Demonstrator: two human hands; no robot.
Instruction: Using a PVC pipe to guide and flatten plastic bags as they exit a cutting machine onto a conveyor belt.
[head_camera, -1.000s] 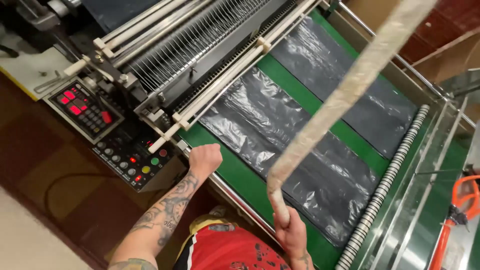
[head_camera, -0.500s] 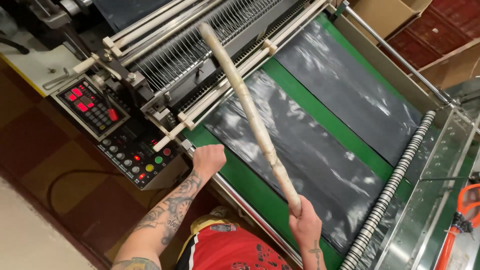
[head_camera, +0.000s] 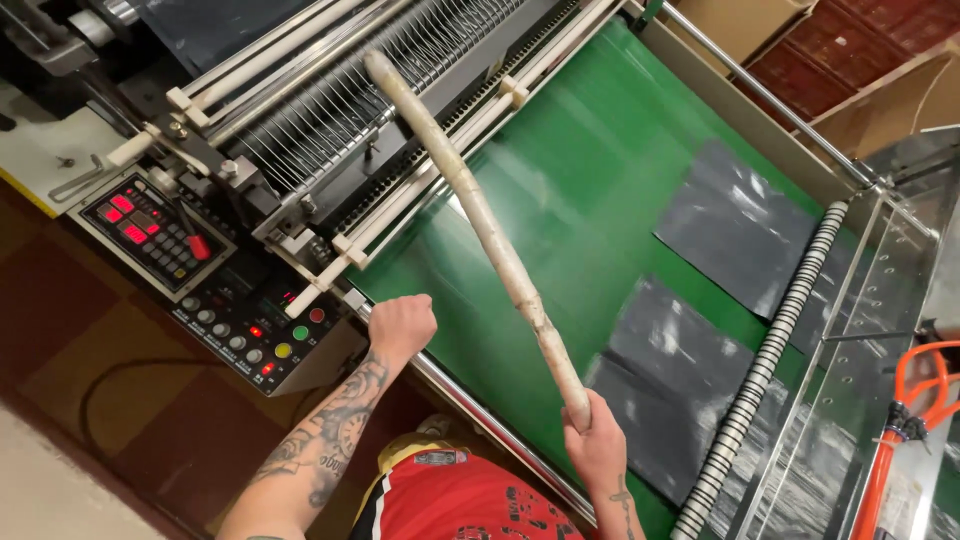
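My right hand (head_camera: 596, 448) grips the near end of a long pale wooden stick (head_camera: 470, 200), which slants up and left over the green conveyor belt (head_camera: 560, 190) toward the machine's wire rollers (head_camera: 340, 110). My left hand (head_camera: 400, 325) rests as a fist on the metal rail at the belt's near edge, beside the control panel (head_camera: 245, 320). Two dark plastic bags (head_camera: 735, 225) (head_camera: 665, 385) lie on the belt at its right end, close to the ribbed roller (head_camera: 770, 360).
A second keypad with red displays (head_camera: 155, 235) sits left of the control panel. A clear perforated tray (head_camera: 860, 330) lies right of the ribbed roller. An orange handle (head_camera: 915, 400) stands at far right, and cardboard boxes (head_camera: 880, 110) at upper right.
The stick has swung down and left over the belt toward the rollers. The dark bags have travelled right along the belt, leaving bare green belt near the machine. My left hand stayed put.
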